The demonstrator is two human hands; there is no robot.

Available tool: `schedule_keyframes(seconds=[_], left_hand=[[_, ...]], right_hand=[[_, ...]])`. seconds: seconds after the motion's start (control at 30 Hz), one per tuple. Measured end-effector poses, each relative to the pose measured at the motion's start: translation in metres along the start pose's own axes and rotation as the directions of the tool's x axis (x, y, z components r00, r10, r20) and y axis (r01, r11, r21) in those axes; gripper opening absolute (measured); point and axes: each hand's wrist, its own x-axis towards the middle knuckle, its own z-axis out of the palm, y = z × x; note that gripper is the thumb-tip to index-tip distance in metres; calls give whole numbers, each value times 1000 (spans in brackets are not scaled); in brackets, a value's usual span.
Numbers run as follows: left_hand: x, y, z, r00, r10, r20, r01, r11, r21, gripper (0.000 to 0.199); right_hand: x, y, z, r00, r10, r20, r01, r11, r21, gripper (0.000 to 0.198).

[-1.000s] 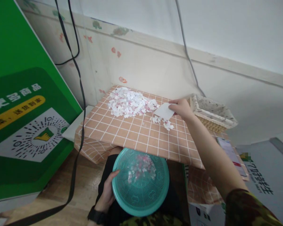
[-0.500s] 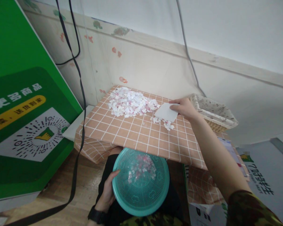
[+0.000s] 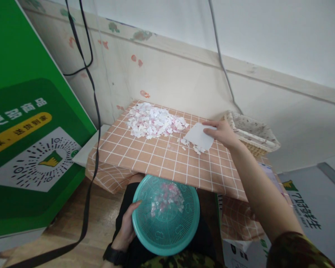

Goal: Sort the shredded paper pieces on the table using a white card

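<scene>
My left hand (image 3: 127, 224) grips the rim of a round teal plastic colander (image 3: 173, 236), its thumb over the edge. White and pink paper scraps (image 3: 167, 199) lie inside, towards the colander's far side. My right hand (image 3: 222, 132) pinches a flat white card (image 3: 200, 136) by its right end, low over the table. Small paper bits (image 3: 198, 149) lie along the card's near edge and partly under it. Left of the card spreads a large heap of white and pink paper scraps (image 3: 153, 121).
A brown checked cloth (image 3: 145, 158) covers the table, which meets the wall. A lined wicker basket (image 3: 254, 137) stands at its right end. On the left are a green printed board (image 3: 19, 93) and a hanging black strap (image 3: 96, 111). A grey cable (image 3: 219, 48) runs down the wall.
My right hand has moved the card slightly to the right, over some of the loose bits. My left hand keeps its hold on the colander, which stays in place.
</scene>
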Motion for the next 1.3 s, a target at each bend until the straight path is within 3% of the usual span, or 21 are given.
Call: schedule_keyframes(seconds=[0.2, 0.4, 0.6, 1.0, 1.3], left_hand=[[-1, 1, 2, 1000, 1, -5, -1, 1000, 13, 17], [-1, 1, 1, 1000, 15, -24, -15, 1000, 24, 16], [2, 0, -2, 998, 35, -45, -33, 998, 47, 17], [2, 0, 0, 998, -1, -57, 3, 999, 33, 17], [0, 1, 1, 997, 16, -71, -12, 999, 50, 18]], right_hand=[[-8, 10, -3, 992, -29, 123, 24, 999, 45, 44], [-17, 13, -7, 990, -34, 136, 23, 996, 85, 45], [-13, 20, 0, 1000, -20, 20, 17, 992, 122, 45], [-12, 17, 14, 997, -60, 57, 53, 991, 121, 44], [-6, 18, 4, 996, -86, 6, 85, 991, 104, 45]])
